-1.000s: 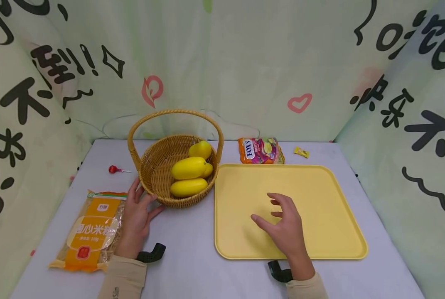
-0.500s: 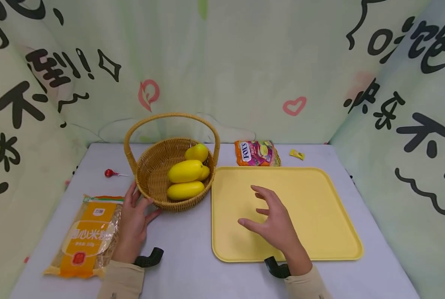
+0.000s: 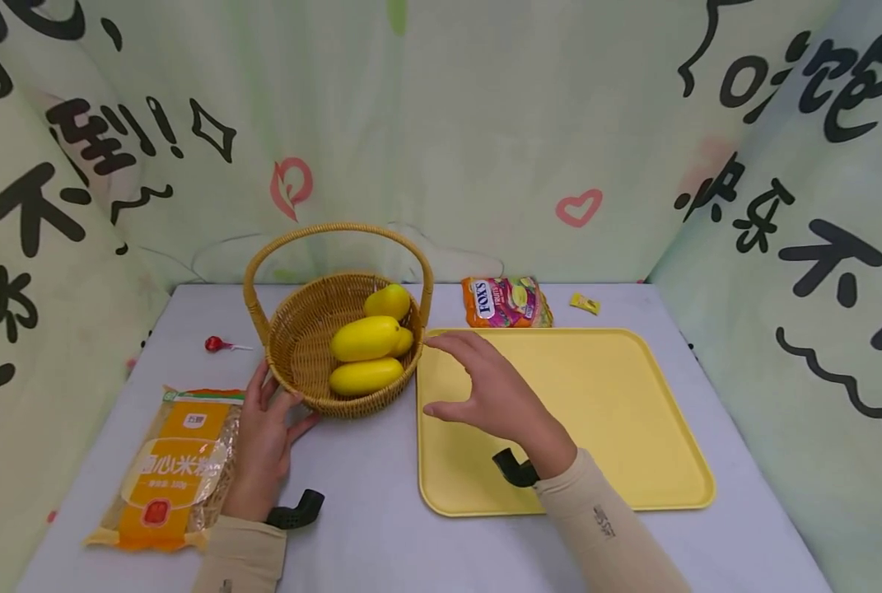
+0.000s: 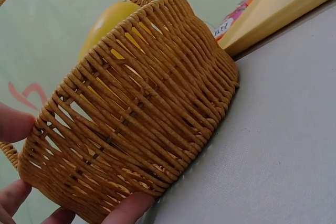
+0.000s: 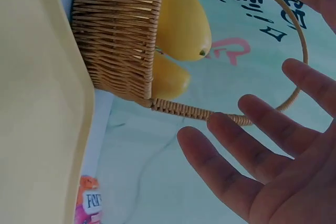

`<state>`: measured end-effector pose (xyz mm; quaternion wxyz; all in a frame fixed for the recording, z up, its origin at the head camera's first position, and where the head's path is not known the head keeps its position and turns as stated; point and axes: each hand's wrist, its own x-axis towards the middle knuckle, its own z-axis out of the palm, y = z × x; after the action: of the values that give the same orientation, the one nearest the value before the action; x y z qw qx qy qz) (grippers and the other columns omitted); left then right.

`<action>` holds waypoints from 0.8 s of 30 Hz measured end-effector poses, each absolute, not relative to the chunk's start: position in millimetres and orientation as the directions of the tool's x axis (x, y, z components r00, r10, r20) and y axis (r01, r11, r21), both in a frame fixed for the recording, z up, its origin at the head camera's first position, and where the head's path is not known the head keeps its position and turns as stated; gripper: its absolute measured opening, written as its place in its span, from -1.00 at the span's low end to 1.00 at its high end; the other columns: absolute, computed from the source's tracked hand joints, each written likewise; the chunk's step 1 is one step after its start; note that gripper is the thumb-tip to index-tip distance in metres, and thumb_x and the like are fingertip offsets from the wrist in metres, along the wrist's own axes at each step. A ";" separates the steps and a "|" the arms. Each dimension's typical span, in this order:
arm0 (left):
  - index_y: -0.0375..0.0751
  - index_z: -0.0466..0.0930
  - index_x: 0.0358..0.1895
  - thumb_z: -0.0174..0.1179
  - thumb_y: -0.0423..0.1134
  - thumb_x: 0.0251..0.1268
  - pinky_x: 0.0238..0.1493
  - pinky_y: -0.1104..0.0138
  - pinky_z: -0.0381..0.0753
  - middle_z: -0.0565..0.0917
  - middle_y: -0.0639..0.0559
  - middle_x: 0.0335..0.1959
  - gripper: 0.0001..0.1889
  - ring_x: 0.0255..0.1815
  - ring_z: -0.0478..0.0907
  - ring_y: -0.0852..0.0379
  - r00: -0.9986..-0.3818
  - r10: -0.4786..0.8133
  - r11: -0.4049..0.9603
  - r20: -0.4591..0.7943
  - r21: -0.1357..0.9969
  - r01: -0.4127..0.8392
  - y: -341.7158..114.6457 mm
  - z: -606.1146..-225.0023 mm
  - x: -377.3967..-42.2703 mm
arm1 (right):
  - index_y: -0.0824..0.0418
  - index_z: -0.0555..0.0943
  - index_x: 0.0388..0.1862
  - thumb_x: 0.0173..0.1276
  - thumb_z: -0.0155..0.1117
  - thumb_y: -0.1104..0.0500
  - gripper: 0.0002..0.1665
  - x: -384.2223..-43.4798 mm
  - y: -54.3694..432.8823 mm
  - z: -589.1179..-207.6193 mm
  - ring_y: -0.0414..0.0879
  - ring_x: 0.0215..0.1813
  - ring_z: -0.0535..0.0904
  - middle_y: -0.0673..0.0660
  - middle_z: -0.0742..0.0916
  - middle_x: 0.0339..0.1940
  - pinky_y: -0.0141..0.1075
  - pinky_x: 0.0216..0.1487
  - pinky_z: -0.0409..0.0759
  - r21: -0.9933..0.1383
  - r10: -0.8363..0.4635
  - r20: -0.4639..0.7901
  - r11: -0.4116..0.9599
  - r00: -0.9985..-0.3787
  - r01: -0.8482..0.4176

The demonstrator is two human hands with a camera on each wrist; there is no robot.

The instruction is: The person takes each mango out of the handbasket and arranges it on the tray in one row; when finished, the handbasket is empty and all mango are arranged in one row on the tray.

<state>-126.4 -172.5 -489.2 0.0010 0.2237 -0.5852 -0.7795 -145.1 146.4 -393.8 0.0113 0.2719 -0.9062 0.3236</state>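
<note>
A brown wicker basket point(image 3: 303, 346) with a tall arched handle stands at the table's back left. In it lie several yellow fruits, among them a long smooth mango-like one point(image 3: 366, 339) and a rounder one point(image 3: 388, 302). My left hand point(image 3: 264, 436) rests on the basket's near left side, fingers spread along the outer wall; the left wrist view has fingertips at the rim and the thumb low on the weave. With fingers extended and thumb apart, my right hand point(image 3: 488, 387) hovers over the left part of the yellow tray point(image 3: 596, 412), just right of the basket, holding nothing.
An orange-labelled food bag point(image 3: 170, 469) lies left of my left hand, and a red lollipop point(image 3: 216, 343) is behind it. Behind the tray are a FOX'S candy bag point(image 3: 507, 302) and a small yellow wrapped candy point(image 3: 585, 303). Printed curtains enclose the table.
My right hand has moved left and forward over the tray, close to the basket's right side. The left hand stays on the basket. The head view has shifted slightly.
</note>
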 end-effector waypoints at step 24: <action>0.52 -0.01 0.69 0.04 -0.36 0.53 0.25 -0.09 0.68 0.07 0.09 0.75 -0.14 0.57 0.36 -0.06 -0.893 -0.281 -0.324 -0.352 0.910 -0.257 -170.8 -491.0 -129.5 | -0.04 0.47 0.56 0.26 0.61 -0.07 -0.10 -213.2 64.8 -375.5 0.12 0.45 0.44 0.18 0.53 0.49 -0.03 0.45 0.59 -0.362 -0.656 0.060 0.688 -0.752 -0.629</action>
<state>-129.5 -170.8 -491.0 0.0075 0.2313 -0.5812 -0.7802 -213.2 64.8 -375.5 -0.0373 0.3501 -0.9179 0.1831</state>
